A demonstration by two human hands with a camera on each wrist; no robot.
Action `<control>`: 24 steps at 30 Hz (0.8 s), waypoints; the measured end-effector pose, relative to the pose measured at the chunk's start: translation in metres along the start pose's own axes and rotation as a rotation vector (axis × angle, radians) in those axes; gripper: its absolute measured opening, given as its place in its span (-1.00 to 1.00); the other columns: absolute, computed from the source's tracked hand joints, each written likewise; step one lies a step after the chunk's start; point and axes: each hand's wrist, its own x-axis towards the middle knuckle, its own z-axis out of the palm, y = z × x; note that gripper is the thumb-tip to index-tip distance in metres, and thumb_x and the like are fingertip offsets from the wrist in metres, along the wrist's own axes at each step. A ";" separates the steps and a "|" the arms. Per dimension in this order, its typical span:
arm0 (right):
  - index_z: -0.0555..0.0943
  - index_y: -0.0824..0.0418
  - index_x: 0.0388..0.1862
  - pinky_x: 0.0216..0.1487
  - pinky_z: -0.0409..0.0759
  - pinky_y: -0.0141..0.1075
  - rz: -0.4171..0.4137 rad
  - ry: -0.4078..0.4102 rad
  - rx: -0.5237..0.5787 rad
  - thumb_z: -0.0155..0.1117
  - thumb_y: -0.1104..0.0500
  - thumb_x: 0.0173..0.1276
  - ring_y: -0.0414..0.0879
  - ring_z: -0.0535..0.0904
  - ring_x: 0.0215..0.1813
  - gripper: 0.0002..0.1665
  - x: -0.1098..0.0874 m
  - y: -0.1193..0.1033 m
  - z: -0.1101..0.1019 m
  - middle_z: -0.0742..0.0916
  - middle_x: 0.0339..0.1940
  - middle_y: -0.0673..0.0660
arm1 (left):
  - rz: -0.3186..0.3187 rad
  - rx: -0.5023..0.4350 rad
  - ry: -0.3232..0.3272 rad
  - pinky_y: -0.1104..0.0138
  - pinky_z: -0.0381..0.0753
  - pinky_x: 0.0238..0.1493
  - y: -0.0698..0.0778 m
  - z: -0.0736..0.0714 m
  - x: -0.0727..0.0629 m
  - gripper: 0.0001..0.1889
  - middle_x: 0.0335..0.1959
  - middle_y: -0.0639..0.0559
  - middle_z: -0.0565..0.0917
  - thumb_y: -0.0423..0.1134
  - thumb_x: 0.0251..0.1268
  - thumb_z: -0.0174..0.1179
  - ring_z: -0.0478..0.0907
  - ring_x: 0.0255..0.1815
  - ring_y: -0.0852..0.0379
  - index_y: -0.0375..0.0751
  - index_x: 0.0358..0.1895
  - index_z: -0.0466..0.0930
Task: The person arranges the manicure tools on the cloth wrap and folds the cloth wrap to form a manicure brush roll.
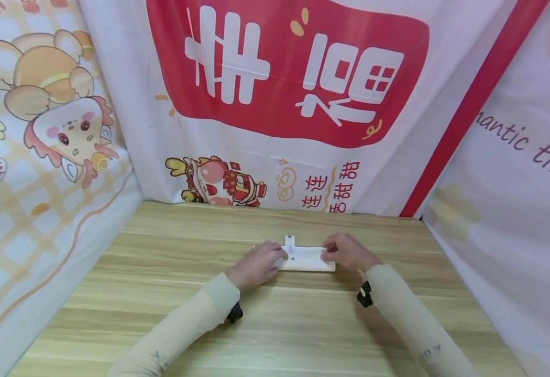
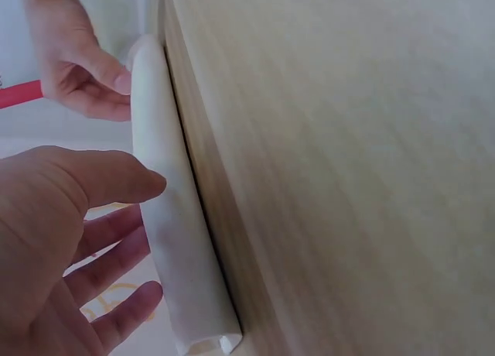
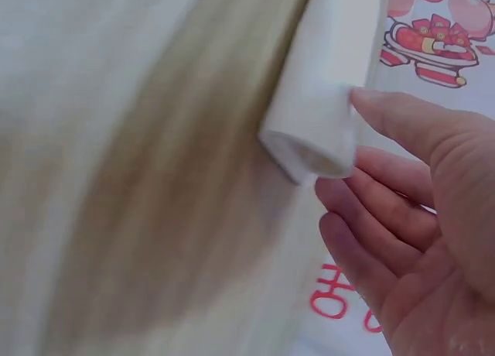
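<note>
A long white piece [image 1: 310,260] with a rounded face lies across the wooden table, a small tab [image 1: 289,240] with a hole standing up from its far edge. My left hand [image 1: 258,264] holds its left part; in the left wrist view the thumb [image 2: 128,178] presses the curved face and the fingers reach behind it. At the other end, my right hand [image 1: 348,251] pinches the piece near its corner. In the right wrist view the thumb [image 3: 398,112] lies along its edge, fingers curled beneath. The piece's hollow end [image 3: 309,159] shows there.
The wooden table [image 1: 275,330] spreads out in front of me. A printed white and red curtain [image 1: 289,120] hangs along its far edge. Patterned cloth [image 1: 44,131] hangs at the left and more cloth [image 1: 506,209] at the right. Each wrist carries a small black device [image 1: 364,294].
</note>
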 end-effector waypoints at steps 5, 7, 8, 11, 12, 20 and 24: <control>0.63 0.34 -0.28 -0.12 0.63 -0.19 -0.045 -0.058 -0.065 0.43 0.16 0.46 -0.12 0.60 -0.25 -0.74 0.016 -0.020 -0.007 0.72 -0.32 0.13 | -0.018 -0.023 0.011 0.04 0.61 0.36 -0.002 0.002 0.000 -0.63 0.24 -0.07 0.72 -0.33 0.32 0.43 0.64 0.28 -0.07 -0.10 0.18 0.73; 0.68 0.42 -0.02 0.13 0.70 -0.05 -0.052 -0.057 -0.084 0.42 0.16 0.46 0.00 0.72 -0.02 -0.68 0.024 -0.028 -0.007 0.81 -0.07 0.23 | -0.023 -0.033 0.002 0.04 0.60 0.37 -0.004 0.002 0.000 -0.63 0.25 -0.06 0.71 -0.32 0.33 0.42 0.64 0.29 -0.07 -0.08 0.19 0.72; 0.67 0.43 0.12 0.24 0.69 0.01 -0.056 -0.057 -0.087 0.42 0.16 0.46 0.07 0.74 0.08 -0.60 0.028 -0.032 -0.006 0.80 0.05 0.28 | -0.024 -0.040 -0.002 0.03 0.60 0.37 -0.004 0.002 0.000 -0.63 0.25 -0.06 0.71 -0.33 0.34 0.42 0.63 0.30 -0.07 -0.08 0.20 0.72; 0.55 0.41 0.40 0.38 0.61 0.10 -0.058 -0.050 -0.088 0.39 0.16 0.48 0.21 0.69 0.29 -0.40 0.039 -0.041 0.000 0.73 0.28 0.36 | -0.028 -0.071 -0.019 0.02 0.57 0.41 -0.003 0.002 0.001 -0.62 0.28 -0.06 0.70 -0.33 0.35 0.40 0.62 0.34 -0.07 -0.09 0.21 0.72; 0.53 0.41 0.42 0.39 0.60 0.10 -0.069 -0.043 -0.088 0.39 0.17 0.49 0.23 0.69 0.31 -0.39 0.043 -0.041 0.003 0.71 0.30 0.37 | -0.028 -0.076 -0.020 0.02 0.57 0.41 -0.003 0.002 0.002 -0.62 0.28 -0.05 0.70 -0.33 0.35 0.40 0.62 0.34 -0.07 -0.09 0.21 0.72; 0.52 0.46 0.40 0.43 0.56 0.11 -0.107 0.025 0.012 0.39 0.34 0.39 0.28 0.64 0.37 -0.38 0.069 -0.038 0.032 0.65 0.37 0.42 | -0.040 -0.112 -0.014 0.02 0.55 0.43 -0.004 0.005 0.001 -0.62 0.28 -0.04 0.70 -0.37 0.36 0.38 0.61 0.35 -0.06 -0.10 0.22 0.71; 0.68 0.40 0.10 0.16 0.69 0.01 -0.155 0.027 0.010 0.36 0.38 0.37 0.12 0.72 0.06 -0.67 0.077 -0.037 0.041 0.80 0.02 0.30 | -0.045 -0.112 -0.009 0.00 0.56 0.42 -0.008 0.005 -0.002 -0.63 0.28 -0.05 0.70 -0.36 0.38 0.37 0.61 0.35 -0.07 -0.10 0.22 0.71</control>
